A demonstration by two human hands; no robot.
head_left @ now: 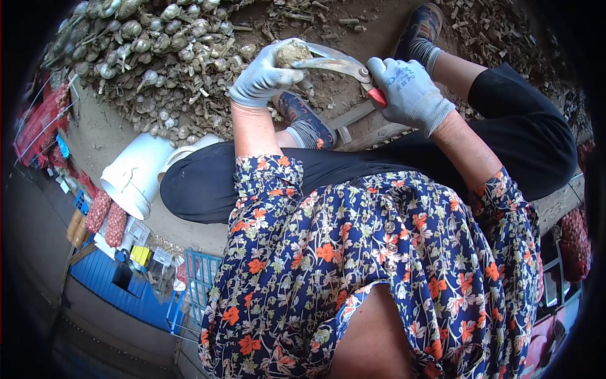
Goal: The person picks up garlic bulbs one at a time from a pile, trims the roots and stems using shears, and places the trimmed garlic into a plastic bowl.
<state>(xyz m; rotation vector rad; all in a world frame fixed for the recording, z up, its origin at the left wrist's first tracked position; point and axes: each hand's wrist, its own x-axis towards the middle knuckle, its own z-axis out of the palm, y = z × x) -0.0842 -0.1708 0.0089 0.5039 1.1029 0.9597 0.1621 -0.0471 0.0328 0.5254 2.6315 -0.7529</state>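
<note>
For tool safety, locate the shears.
In the head view, top centre, the shears are in the right hand, blades at the garlic bulb held by the left hand.

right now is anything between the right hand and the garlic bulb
Only the shears in the right hand; their parted blades reach to the garlic bulb in the left hand. Nothing else visible intervenes.

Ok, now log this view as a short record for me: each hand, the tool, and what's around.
Left hand: gloved, holding a garlic bulb
Right hand: gloved, gripping the shears
Tool detail: red on the handle; blades parted, reaching to the bulb; whether they touch it is hard to tell
Garlic pile: on the ground, toward the upper left of the picture
White bucket: beside the left knee
Red mesh sacks: filled, farther off at the left
</note>
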